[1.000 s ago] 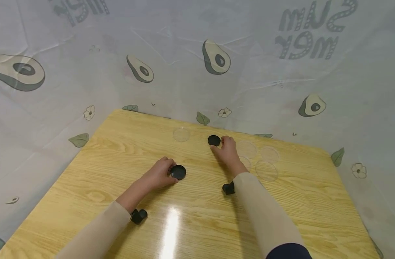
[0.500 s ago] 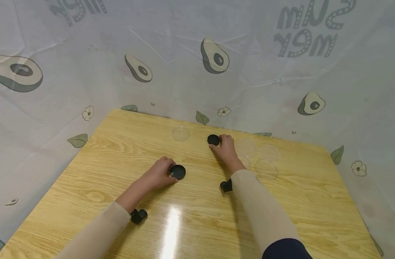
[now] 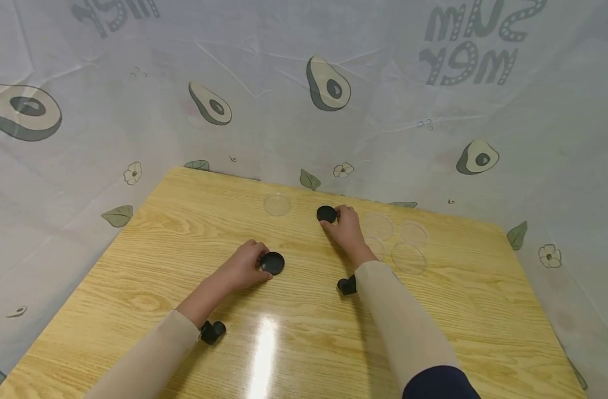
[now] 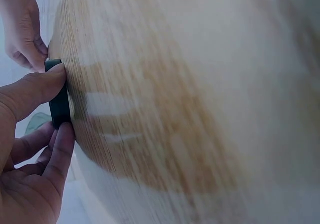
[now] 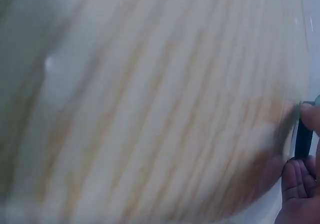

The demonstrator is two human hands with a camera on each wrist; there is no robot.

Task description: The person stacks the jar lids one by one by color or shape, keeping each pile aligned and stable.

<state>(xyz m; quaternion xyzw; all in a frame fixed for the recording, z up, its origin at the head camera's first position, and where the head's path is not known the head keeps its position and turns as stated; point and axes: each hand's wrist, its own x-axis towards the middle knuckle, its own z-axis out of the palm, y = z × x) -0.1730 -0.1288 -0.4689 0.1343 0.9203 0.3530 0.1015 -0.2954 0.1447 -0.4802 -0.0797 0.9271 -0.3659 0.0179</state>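
Near the middle of the wooden table, in the head view, my left hand [image 3: 242, 266] pinches a shallow black round lid [image 3: 272, 263] between thumb and fingers at its left edge. Farther back, my right hand [image 3: 346, 230] grips a second black round lid [image 3: 326, 214] by its right edge. Seen edge-on in the left wrist view, the first lid [image 4: 60, 99] stands between thumb and fingertips, close to the wood. The right wrist view catches the other lid [image 5: 303, 139] at its right border, with fingers and thumb around it.
One clear round disc [image 3: 276, 204] lies at the back, left of the right hand. Several more clear discs [image 3: 408, 258] lie right of that hand, one partly behind the wrist. A printed curtain [image 3: 264, 100] hangs along the back of the table [image 3: 149, 249].
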